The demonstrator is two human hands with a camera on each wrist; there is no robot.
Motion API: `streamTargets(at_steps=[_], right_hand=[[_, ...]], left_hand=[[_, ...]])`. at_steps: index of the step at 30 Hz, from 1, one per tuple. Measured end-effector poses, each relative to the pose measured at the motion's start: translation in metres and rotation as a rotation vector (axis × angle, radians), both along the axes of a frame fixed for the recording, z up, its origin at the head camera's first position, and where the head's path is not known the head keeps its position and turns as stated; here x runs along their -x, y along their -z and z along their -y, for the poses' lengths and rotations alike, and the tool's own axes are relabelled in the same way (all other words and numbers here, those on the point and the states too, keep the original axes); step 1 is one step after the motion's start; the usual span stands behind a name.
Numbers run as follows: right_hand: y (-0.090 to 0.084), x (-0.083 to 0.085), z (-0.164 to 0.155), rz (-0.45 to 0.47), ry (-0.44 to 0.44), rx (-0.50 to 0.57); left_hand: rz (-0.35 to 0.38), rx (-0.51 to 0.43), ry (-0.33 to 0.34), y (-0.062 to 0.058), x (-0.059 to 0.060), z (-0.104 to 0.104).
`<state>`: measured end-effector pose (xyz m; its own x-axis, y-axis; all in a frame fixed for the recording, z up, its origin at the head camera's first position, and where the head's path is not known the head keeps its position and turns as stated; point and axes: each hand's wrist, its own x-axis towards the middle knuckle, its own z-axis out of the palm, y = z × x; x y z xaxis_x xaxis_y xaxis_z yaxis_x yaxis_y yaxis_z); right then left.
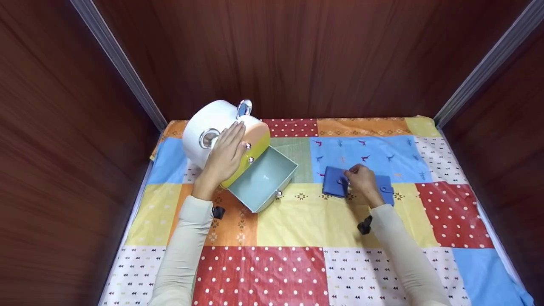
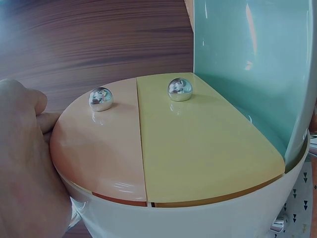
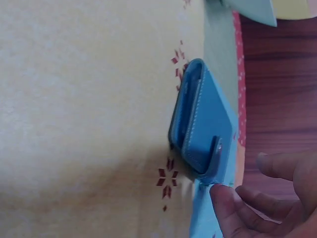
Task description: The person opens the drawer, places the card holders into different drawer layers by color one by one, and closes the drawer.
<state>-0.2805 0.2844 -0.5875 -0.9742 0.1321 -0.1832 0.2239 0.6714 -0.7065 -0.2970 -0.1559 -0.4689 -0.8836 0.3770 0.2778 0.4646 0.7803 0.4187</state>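
1. Left hand (image 1: 225,155) laid flat with fingers spread on the round white box (image 1: 212,127), tipped on its side at the far left of the counter.
2. Pale green drawer (image 1: 263,178) pulled out of the box toward the near right, open and lying on the cloth; small chrome knobs (image 1: 248,146) just beside the fingertips.
3. Right hand (image 1: 361,180) on the blue wallet (image 1: 340,182), right of the drawer and apart from it; fingertips pinching the wallet's strap.
4. Wallet flat on the cloth at the counter's middle, half hidden by the hand in the head view.
5. Patchwork cloth (image 1: 306,221) in yellow, red dotted, blue and orange squares over the whole counter; dark wood panels (image 1: 297,55) on three sides, with pale metal strips in the corners.
6. Left wrist view: box face split into a peach half (image 2: 99,148) and a yellow half (image 2: 203,148), each with one chrome knob, the green drawer wall rising at right.
7. Right wrist view: wallet edge-on, folded, snap tab (image 3: 216,151) sticking out, fingertips (image 3: 225,198) just beside the tab.
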Motion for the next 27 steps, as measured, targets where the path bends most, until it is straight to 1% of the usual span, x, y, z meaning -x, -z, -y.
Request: streamTargets(at_steps=[5,15,21,27], right_hand=[[0.005,-0.001,-0.001,0.044,0.000,-0.003],[0.017,0.008,0.000,0.115,0.012,0.018],[0.020,0.009,0.004,0.116,0.025,0.007],[0.022,0.011,0.005,0.102,0.027,-0.003]], left_hand=[[0.011,0.003,-0.001,-0.001,0.000,0.000],[0.020,0.005,-0.002,-0.003,0.000,0.000],[0.019,0.015,-0.010,-0.002,-0.001,0.000],[-0.001,-0.020,0.003,-0.001,-0.001,0.000]])
